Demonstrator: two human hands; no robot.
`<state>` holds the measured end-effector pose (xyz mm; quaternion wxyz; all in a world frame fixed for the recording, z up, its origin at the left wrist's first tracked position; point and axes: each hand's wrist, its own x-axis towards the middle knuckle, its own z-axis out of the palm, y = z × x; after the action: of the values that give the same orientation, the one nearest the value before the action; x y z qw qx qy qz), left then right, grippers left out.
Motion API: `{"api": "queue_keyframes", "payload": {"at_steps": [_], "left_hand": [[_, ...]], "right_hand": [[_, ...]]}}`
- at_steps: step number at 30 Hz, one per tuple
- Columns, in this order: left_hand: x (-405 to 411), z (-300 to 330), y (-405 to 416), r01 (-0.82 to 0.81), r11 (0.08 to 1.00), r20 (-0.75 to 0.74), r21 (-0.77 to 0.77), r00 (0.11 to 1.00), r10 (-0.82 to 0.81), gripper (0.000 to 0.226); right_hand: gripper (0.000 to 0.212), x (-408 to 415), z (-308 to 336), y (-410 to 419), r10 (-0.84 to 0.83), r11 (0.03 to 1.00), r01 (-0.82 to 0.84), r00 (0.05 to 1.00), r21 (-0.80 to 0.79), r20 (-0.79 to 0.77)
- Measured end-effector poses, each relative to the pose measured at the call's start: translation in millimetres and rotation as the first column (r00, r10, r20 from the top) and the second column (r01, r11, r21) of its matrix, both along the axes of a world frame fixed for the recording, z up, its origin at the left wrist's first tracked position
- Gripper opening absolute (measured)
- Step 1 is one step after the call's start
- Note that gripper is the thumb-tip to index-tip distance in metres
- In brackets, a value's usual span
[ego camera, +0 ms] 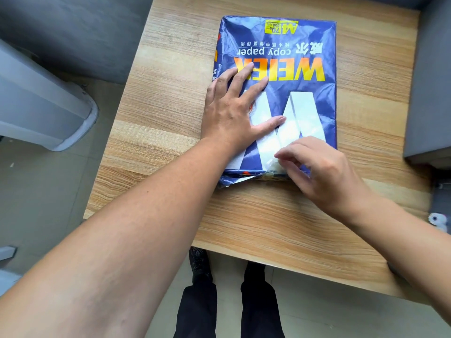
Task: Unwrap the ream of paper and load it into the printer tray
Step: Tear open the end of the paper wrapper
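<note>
On the wooden surface (244,215) our ream of paper (302,57) lies flat, long axis running away from us. Our left hand (229,111) presses it, open and spread; our right hand (324,176), nearer, closes its grip on the torn wrapper flap (273,167) at the ream's near end

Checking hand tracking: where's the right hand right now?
In the head view, the right hand sits right of centre at the near end of the blue paper ream, fingers curled at its torn wrapper edge; the left hand lies flat on top.
</note>
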<state>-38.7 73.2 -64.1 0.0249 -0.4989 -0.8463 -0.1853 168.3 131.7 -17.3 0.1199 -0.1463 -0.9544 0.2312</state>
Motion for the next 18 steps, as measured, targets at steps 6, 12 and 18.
{"api": "queue_keyframes", "payload": {"at_steps": [6, 12, 18], "left_hand": [[-0.9, -0.6, 0.0, 0.010, 1.000, -0.015, -0.023, 1.000, -0.011, 0.074], [-2.2, -9.7, 2.3, -0.003, 0.997, -0.012, 0.080, 1.000, 0.004, 0.041], [-2.0, -12.4, 2.7, 0.005, 0.995, -0.021, 0.099, 1.000, -0.003, 0.041]], "right_hand": [[0.020, -2.4, 4.9, 3.0, -0.067, 0.998, 0.066, 0.996, -0.018, -0.053], [0.046, -6.4, 3.1, 16.7, -0.232, 0.954, 0.245, 0.969, -0.173, 0.089], [0.028, -8.4, 2.4, 12.9, -0.223, 0.931, 0.240, 0.971, -0.277, 0.090]]}}
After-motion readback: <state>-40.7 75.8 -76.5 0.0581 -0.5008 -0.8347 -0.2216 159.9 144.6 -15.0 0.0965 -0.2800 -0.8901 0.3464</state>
